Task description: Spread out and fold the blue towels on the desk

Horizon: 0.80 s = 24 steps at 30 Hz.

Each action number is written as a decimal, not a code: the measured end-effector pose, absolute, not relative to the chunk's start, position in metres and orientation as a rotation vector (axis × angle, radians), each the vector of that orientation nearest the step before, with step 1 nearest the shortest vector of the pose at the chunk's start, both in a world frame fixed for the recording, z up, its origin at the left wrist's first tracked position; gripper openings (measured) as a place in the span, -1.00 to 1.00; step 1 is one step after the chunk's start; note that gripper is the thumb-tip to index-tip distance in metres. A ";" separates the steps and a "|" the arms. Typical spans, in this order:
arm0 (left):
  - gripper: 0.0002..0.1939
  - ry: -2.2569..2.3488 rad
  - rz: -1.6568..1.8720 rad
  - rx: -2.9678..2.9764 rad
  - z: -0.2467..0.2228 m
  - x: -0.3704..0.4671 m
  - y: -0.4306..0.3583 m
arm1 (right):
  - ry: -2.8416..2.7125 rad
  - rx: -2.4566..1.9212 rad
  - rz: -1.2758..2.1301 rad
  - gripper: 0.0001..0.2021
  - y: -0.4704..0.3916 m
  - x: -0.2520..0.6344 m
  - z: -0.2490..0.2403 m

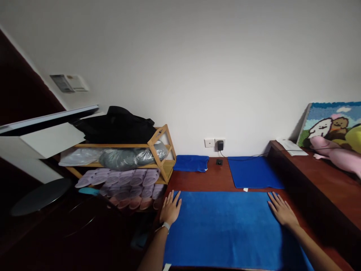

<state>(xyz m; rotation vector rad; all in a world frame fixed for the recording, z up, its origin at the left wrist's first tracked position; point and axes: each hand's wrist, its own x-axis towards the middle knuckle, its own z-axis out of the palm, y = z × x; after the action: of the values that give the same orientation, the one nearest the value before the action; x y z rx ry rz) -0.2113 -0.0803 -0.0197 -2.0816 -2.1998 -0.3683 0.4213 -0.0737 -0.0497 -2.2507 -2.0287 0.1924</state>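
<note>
A large blue towel (225,229) lies spread flat on the reddish-brown table (194,182). My left hand (170,209) rests on its far left corner, palm down, fingers apart. At the far right corner, my right hand (282,210) lies flat with outstretched fingers. Neither hand grips anything. Behind the spread towel, a small folded blue towel (191,163) sits at the left and a larger folded blue towel (254,172) at the right. White tags show on the towels' edges.
A wooden rack (162,150) with several slippers (138,177) and a black bag (115,126) stands left. A black adapter (220,145) hangs in the wall socket, its cable running right. On the raised ledge (318,165) are a pink plush toy (335,154) and a picture (329,124).
</note>
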 end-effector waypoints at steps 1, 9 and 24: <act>-0.46 -2.213 -0.333 -2.089 -0.018 -0.211 -0.079 | -2.022 -2.253 0.188 -0.31 -0.073 0.426 -0.051; -0.43 -2.202 -0.263 -2.109 0.006 -0.206 -0.095 | -2.063 -2.184 0.145 -0.30 -0.078 0.388 -0.023; -0.43 -2.128 -0.248 -2.169 -0.010 -0.175 -0.202 | -2.364 -1.638 0.511 -0.28 -0.151 0.154 0.015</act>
<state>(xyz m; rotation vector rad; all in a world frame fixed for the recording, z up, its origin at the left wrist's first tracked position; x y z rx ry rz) -0.1754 -0.2020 -0.0100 -2.1685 -2.1280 -0.2477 0.1537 -0.1511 0.0154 -1.6381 -2.3643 0.5107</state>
